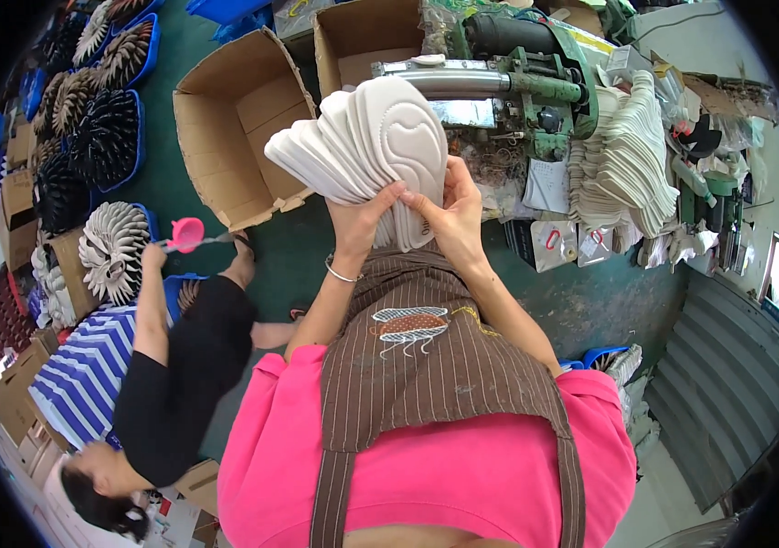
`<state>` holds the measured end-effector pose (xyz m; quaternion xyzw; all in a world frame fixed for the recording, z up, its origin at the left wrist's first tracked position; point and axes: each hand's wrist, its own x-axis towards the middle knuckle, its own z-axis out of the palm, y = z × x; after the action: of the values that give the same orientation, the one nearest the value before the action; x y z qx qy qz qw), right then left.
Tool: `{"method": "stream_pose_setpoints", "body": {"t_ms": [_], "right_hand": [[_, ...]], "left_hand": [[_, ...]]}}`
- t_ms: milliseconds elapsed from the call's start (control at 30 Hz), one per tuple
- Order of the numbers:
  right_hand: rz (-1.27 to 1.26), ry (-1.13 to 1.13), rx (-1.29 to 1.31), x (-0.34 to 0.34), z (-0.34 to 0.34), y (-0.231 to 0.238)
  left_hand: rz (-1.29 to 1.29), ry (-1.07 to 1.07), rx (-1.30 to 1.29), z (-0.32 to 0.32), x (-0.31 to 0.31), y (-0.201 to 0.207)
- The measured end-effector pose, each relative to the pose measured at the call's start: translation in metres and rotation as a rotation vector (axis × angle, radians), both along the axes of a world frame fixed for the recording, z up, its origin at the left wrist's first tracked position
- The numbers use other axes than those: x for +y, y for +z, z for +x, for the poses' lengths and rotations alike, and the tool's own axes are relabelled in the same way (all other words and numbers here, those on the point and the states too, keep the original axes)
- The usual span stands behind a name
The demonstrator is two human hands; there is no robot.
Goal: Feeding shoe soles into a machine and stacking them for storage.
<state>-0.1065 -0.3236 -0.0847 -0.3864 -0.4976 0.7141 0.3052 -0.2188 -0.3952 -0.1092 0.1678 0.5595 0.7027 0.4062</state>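
Observation:
A fanned stack of white padded insoles (405,128) is held up in front of my apron. The top insole shows stitched, curved quilting lines. My left hand (362,217) is closed round the narrow lower end of the stack, its thumb laid across the front. On the other side, my right hand (451,215) grips the same end, its thumb near the left thumb and its fingers curled at the edge. Both hands hide part of the lower insoles.
An open cardboard box (243,128) stands ahead to the left, another box (366,41) beside it. A green machine with metal rollers (490,82) sits on the bench. More insoles (622,155) are piled at right. A person in black (193,356) is at left, holding a pink object (187,235).

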Motion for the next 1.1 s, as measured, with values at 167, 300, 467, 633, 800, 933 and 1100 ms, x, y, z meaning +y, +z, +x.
{"method": "stream_pose_setpoints", "body": {"t_ms": [167,300,467,633,800,933,1100], "right_hand": [[-0.066,-0.028,0.075,0.008,0.008,0.006],[-0.21,-0.106,0.241,0.016,0.011,0.009],[-0.232,-0.15,0.31,0.017,0.02,0.006],[-0.334,-0.288,0.329,0.018,0.046,-0.016],[-0.099,-0.338,0.132,0.004,0.071,-0.09],[0.117,-0.283,-0.051,0.056,0.042,-0.097],[0.241,-0.303,-0.071,0.03,0.048,-0.066]], "left_hand": [[0.09,0.004,-0.086,0.002,-0.002,-0.001],[0.174,-0.021,-0.302,0.001,-0.002,0.0],[0.134,-0.01,-0.302,0.007,0.006,0.002],[0.129,0.069,-0.241,0.002,0.003,-0.001],[0.087,0.198,-0.346,-0.034,-0.021,-0.016],[0.169,0.097,-0.522,-0.041,-0.028,-0.011],[0.253,-0.066,-0.478,-0.032,-0.025,0.004]]}}
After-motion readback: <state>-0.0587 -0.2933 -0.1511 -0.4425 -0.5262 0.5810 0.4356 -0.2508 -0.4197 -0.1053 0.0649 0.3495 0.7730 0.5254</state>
